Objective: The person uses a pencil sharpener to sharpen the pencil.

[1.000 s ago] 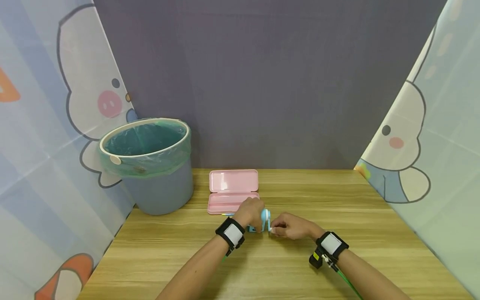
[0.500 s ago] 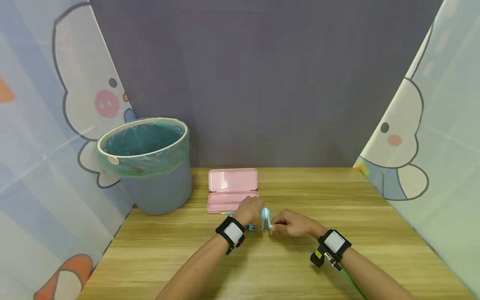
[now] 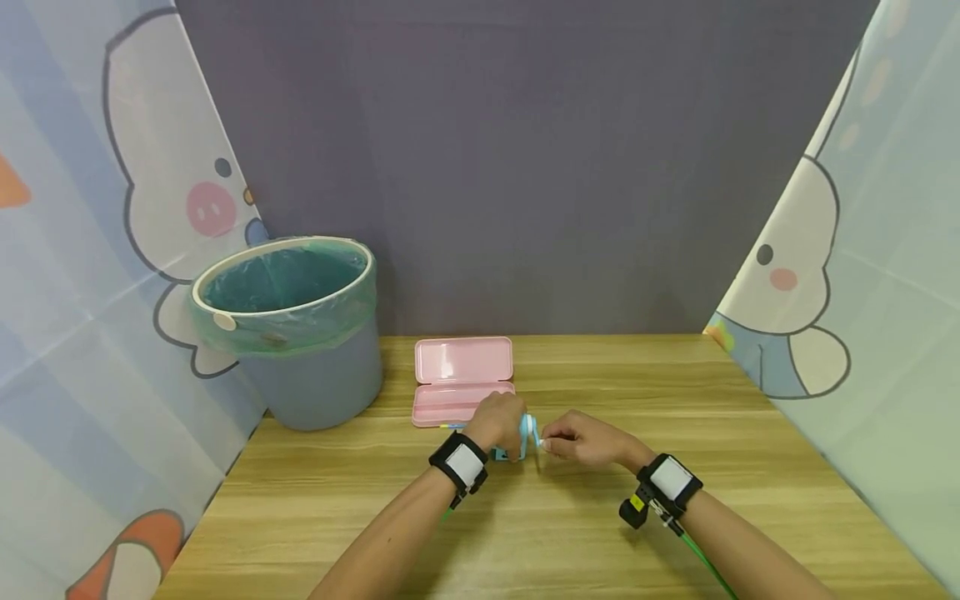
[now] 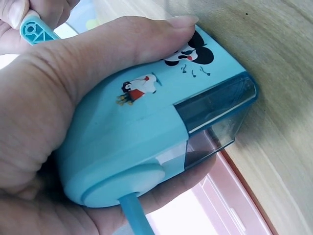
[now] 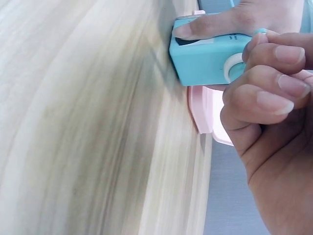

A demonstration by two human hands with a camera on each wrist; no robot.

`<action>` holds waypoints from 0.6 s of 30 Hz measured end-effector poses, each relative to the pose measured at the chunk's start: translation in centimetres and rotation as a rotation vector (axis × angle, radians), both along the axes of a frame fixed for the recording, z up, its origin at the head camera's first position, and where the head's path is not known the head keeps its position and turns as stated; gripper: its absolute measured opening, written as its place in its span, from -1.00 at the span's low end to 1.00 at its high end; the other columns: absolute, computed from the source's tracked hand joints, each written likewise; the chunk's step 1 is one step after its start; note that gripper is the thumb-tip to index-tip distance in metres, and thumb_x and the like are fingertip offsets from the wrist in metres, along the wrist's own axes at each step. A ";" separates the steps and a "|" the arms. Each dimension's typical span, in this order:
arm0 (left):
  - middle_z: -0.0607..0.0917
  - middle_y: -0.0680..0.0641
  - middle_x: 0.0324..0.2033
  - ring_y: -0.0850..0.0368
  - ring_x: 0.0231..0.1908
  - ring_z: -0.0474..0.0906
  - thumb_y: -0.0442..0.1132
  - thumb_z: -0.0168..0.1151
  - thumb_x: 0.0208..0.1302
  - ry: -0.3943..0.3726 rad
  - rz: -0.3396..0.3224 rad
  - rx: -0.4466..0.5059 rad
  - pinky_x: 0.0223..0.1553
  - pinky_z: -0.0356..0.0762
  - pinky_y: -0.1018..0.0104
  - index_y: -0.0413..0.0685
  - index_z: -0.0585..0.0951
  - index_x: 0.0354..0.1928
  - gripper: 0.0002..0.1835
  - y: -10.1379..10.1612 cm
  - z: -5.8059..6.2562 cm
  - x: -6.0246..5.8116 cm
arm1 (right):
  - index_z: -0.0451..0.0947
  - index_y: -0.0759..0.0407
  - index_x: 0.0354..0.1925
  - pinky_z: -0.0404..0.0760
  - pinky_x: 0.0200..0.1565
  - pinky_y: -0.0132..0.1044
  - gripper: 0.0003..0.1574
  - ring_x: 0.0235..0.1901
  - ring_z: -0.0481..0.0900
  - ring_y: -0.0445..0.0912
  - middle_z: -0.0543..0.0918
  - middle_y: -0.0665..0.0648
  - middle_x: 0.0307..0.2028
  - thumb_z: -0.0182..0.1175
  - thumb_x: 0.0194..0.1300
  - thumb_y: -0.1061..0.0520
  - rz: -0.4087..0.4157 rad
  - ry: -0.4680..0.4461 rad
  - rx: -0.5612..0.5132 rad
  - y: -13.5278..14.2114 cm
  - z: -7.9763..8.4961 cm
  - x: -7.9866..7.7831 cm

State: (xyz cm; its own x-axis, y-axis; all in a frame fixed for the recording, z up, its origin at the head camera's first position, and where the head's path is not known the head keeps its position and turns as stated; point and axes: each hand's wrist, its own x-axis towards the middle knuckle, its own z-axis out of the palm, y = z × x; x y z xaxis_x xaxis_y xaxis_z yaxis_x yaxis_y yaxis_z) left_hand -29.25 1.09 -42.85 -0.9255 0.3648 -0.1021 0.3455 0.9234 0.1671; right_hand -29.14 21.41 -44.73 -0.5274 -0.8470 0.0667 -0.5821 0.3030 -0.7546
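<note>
A light-blue crank pencil sharpener [image 4: 132, 132] with cartoon prints and a see-through shavings drawer [image 4: 217, 105] rests on the table. My left hand [image 3: 497, 423] grips it, thumb over the printed side in the left wrist view and fingers round the opposite side. From its front end sticks a blue pencil [image 4: 136, 215]; its yellow-banded end shows left of the hand in the head view. On the other side, my right hand [image 3: 585, 439] pinches the end of the crank handle [image 4: 36, 30] between thumb and fingers. The pencil's tip is hidden inside the sharpener.
Just behind the left hand lies an open pink pencil case [image 3: 465, 360], lid back. A grey-blue bin [image 3: 322, 383] with a green liner stands at the table's left back. A dark cloth backs the wooden table [image 3: 600, 533]; printed cloths hang at both sides.
The right hand has moved slightly up and away from the body, swinging the crank handle with it. The left hand keeps its grip on the sharpener. The head view has shifted a little.
</note>
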 end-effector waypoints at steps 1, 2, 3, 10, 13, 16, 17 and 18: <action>0.67 0.09 -0.42 0.14 -0.33 0.53 -0.17 0.81 -0.36 0.000 -0.002 0.001 -0.29 0.59 0.37 0.02 0.68 -0.46 -0.57 0.0 0.0 0.0 | 0.42 0.12 -0.50 0.22 -0.52 -0.49 -0.56 -0.66 0.14 -0.38 0.26 -0.18 -0.60 0.01 0.61 0.10 -0.001 0.005 0.000 0.0 0.1 0.0; 0.67 0.10 -0.43 0.14 -0.35 0.53 -0.16 0.81 -0.36 0.005 -0.004 -0.004 -0.31 0.58 0.37 0.03 0.67 -0.47 -0.58 0.0 0.0 0.0 | 0.42 0.11 -0.50 0.22 -0.52 -0.49 -0.56 -0.66 0.14 -0.38 0.26 -0.18 -0.60 0.01 0.61 0.09 -0.001 0.006 0.002 0.0 0.1 0.0; 0.66 0.10 -0.44 0.15 -0.37 0.53 -0.16 0.81 -0.35 0.010 -0.007 -0.010 -0.32 0.57 0.38 0.03 0.67 -0.48 -0.58 0.0 0.0 0.0 | 0.42 0.11 -0.50 0.22 -0.53 -0.49 -0.56 -0.66 0.14 -0.39 0.26 -0.18 -0.61 0.02 0.61 0.09 -0.003 0.007 0.004 0.0 0.2 -0.1; 0.62 0.11 -0.51 0.19 -0.47 0.48 -0.16 0.80 -0.32 0.010 -0.016 -0.016 -0.41 0.54 0.40 0.01 0.68 -0.51 -0.61 0.0 0.1 0.0 | 0.47 0.19 -0.47 0.23 -0.53 -0.48 -0.55 -0.66 0.15 -0.37 0.27 -0.17 -0.61 0.01 0.61 0.06 -0.036 -0.001 0.026 0.0 0.7 -0.1; 0.63 0.10 -0.50 0.19 -0.47 0.48 -0.17 0.80 -0.33 0.008 -0.016 -0.016 -0.41 0.54 0.41 0.00 0.69 -0.49 -0.60 0.0 0.1 -0.1 | 0.50 0.32 -0.42 0.24 -0.53 -0.48 -0.53 -0.66 0.17 -0.37 0.27 -0.18 -0.60 0.01 0.62 0.07 -0.051 0.000 0.039 0.0 1.1 -0.3; 0.64 0.11 -0.51 0.19 -0.46 0.49 -0.16 0.80 -0.33 0.009 -0.016 -0.015 -0.41 0.54 0.40 0.01 0.69 -0.50 -0.61 0.0 0.1 -0.1 | 0.50 0.44 -0.37 0.24 -0.53 -0.48 -0.51 -0.65 0.18 -0.37 0.28 -0.17 -0.59 0.01 0.62 0.08 -0.048 -0.010 0.031 0.1 1.2 -0.5; 0.64 0.11 -0.51 0.19 -0.47 0.49 -0.16 0.80 -0.33 0.008 -0.018 -0.012 -0.42 0.54 0.41 0.01 0.69 -0.50 -0.61 0.0 0.0 -0.1 | 0.49 0.46 -0.37 0.24 -0.54 -0.48 -0.51 -0.65 0.18 -0.37 0.28 -0.17 -0.59 0.01 0.61 0.09 -0.045 -0.013 0.025 0.1 1.2 -0.5; 0.63 0.11 -0.51 0.20 -0.47 0.49 -0.16 0.80 -0.33 0.010 -0.020 -0.012 -0.41 0.54 0.40 0.02 0.68 -0.51 -0.60 0.0 0.0 -0.1 | 0.49 0.46 -0.36 0.24 -0.55 -0.49 -0.52 -0.65 0.18 -0.37 0.27 -0.17 -0.60 0.00 0.62 0.10 -0.042 -0.017 0.020 0.1 1.2 -0.6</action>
State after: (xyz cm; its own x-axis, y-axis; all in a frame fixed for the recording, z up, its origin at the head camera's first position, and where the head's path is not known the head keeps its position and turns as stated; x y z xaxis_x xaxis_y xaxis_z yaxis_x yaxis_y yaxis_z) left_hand -29.32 1.12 -42.84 -0.9191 0.3819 -0.0970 0.3655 0.9182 0.1524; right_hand -29.73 21.47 -43.54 -0.5637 -0.8249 0.0411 -0.5557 0.3420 -0.7578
